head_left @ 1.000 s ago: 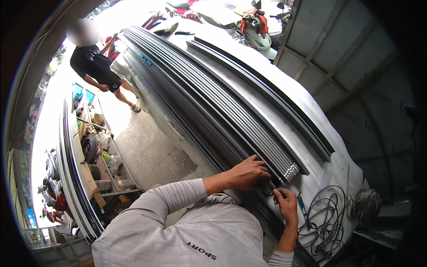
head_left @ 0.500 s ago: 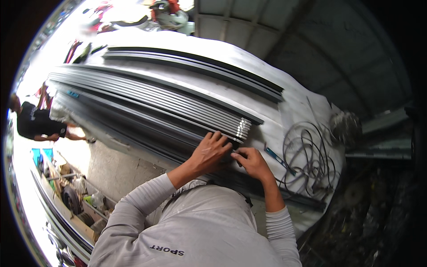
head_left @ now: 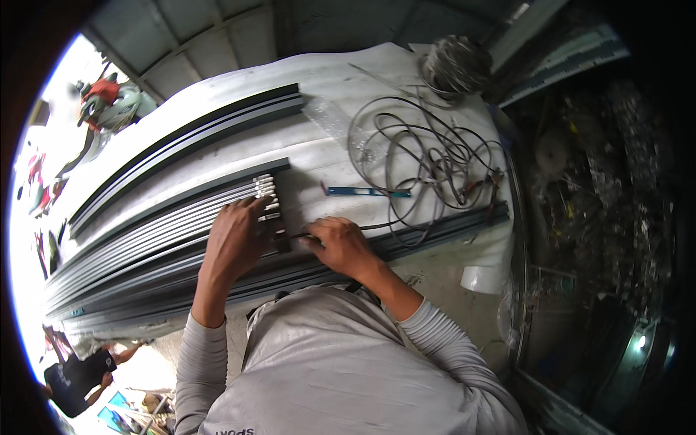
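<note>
My left hand (head_left: 238, 230) lies over the right-hand ends of a row of silver metal bars (head_left: 185, 225), fingers reaching across them. Its thumb side is partly hidden beside a dark bar end. Just right of it, my right hand (head_left: 339, 246) is closed in a pinch on a thin dark cord (head_left: 299, 235), which points toward the bar ends. From behind the right hand a dark line runs toward a loose tangle of cord (head_left: 435, 163) on the white-covered table (head_left: 326, 69). Dark grey metal profiles (head_left: 283, 279) run along the near edge, below both hands.
A blue-handled tool (head_left: 368, 192) lies beyond my right hand, beside the cord tangle. More dark profiles (head_left: 196, 130) rest farther back. Clear plastic wrap (head_left: 333, 119) and a grey wound bundle (head_left: 455, 67) sit behind. Another person (head_left: 78, 380) stands at the lower left.
My view has swung to the right, so the table sits farther left in it. My left hand has shifted onto the silver bar ends; the right stays pinched close by.
</note>
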A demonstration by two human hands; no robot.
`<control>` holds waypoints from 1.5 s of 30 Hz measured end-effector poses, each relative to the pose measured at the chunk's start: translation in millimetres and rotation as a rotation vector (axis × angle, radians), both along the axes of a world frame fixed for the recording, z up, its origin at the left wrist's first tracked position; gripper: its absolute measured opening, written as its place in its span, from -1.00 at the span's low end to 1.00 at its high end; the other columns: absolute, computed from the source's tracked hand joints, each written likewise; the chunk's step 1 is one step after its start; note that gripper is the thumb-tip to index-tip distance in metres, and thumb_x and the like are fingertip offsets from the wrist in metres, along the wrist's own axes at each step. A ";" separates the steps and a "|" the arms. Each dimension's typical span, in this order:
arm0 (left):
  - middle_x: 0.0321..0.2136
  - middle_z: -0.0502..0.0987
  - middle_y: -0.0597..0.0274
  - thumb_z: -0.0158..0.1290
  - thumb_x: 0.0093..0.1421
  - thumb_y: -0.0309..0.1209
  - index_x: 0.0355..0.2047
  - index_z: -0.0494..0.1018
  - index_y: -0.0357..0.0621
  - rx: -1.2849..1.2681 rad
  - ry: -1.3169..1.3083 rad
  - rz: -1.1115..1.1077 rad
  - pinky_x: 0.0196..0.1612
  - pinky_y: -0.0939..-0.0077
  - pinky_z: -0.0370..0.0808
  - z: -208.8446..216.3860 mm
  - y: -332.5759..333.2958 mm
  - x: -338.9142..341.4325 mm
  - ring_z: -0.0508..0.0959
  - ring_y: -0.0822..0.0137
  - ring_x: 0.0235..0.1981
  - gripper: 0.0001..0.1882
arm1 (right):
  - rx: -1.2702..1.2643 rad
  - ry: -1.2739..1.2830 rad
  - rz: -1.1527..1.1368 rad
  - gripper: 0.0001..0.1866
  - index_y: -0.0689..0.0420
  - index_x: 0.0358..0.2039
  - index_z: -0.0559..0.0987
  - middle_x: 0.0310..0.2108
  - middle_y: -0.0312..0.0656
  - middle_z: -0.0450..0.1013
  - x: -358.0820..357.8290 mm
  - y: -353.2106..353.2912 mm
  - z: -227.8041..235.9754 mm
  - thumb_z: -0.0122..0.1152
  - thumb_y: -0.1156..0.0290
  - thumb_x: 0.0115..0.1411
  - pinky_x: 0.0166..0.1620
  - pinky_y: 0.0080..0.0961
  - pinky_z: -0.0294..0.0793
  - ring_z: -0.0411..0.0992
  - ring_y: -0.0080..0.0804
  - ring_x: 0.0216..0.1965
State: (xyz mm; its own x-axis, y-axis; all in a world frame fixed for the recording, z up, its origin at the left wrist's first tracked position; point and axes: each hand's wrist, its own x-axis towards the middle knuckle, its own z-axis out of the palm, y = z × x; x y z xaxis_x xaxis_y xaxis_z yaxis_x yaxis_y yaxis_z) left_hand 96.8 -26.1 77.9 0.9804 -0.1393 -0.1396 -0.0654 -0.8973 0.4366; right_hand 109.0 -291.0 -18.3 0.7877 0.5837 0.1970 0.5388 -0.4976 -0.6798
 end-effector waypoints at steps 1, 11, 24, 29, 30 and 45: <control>0.07 0.83 -0.15 0.49 0.42 -0.21 0.29 0.77 -0.18 0.001 -0.047 -0.021 0.14 -0.08 0.71 4.4 -9.0 5.3 0.83 -0.20 0.02 -0.48 | -0.045 0.024 -0.021 -0.71 0.16 -0.10 0.81 -0.24 -0.02 0.72 -3.1 -2.7 -0.8 0.53 0.17 0.49 0.09 -0.01 0.67 0.71 0.08 -0.10; -0.07 0.83 -0.03 0.47 0.47 -0.24 0.12 0.81 -0.22 -0.236 -0.076 -0.043 -0.05 0.05 0.72 22.6 -79.8 19.0 0.81 -0.08 -0.22 -0.64 | -0.392 -0.546 -1.107 -0.74 0.14 0.17 0.73 0.08 0.10 0.65 95.5 -258.7 28.8 0.33 0.37 0.56 0.21 0.12 0.66 0.65 0.17 0.16; -0.03 0.87 -0.04 0.46 0.48 -0.40 0.08 0.80 -0.29 -0.368 -0.092 0.117 0.07 0.19 0.75 18.3 -49.1 -38.7 0.88 0.01 -0.07 -0.73 | -0.748 0.069 -1.283 -0.62 0.22 -0.05 0.88 -0.01 0.22 0.83 122.5 -428.7 18.6 0.45 0.11 0.57 0.16 0.15 0.78 0.81 0.31 0.07; 0.00 0.88 0.01 0.39 0.60 -0.30 0.10 0.79 -0.34 -0.538 0.093 0.281 0.20 0.34 0.70 15.1 -44.5 -62.8 0.85 0.26 0.03 -0.69 | -0.529 -0.320 -1.270 -0.61 0.27 0.03 0.83 -0.09 0.22 0.81 56.1 -377.5 101.9 0.33 0.15 0.68 0.06 0.11 0.74 0.80 0.29 -0.04; 0.01 0.88 0.02 0.38 0.60 -0.28 0.11 0.78 -0.35 -0.655 0.107 0.256 0.22 0.34 0.69 12.9 -47.8 -63.3 0.84 0.27 0.04 -0.67 | -0.400 -0.292 -1.211 -0.61 0.28 0.05 0.82 -0.10 0.20 0.81 44.9 -360.5 117.5 0.32 0.15 0.70 0.03 0.07 0.72 0.79 0.24 -0.08; 0.51 0.58 -0.06 0.31 0.68 -0.24 0.79 0.22 -0.19 -1.361 0.586 0.396 0.38 0.12 0.68 -1.7 -75.1 -117.2 0.65 0.12 0.42 -0.16 | 0.155 0.072 -0.006 -0.81 0.29 0.14 0.69 0.00 0.12 0.62 -36.2 -19.7 107.6 0.26 0.47 0.67 -0.02 -0.01 0.68 0.72 0.25 -0.06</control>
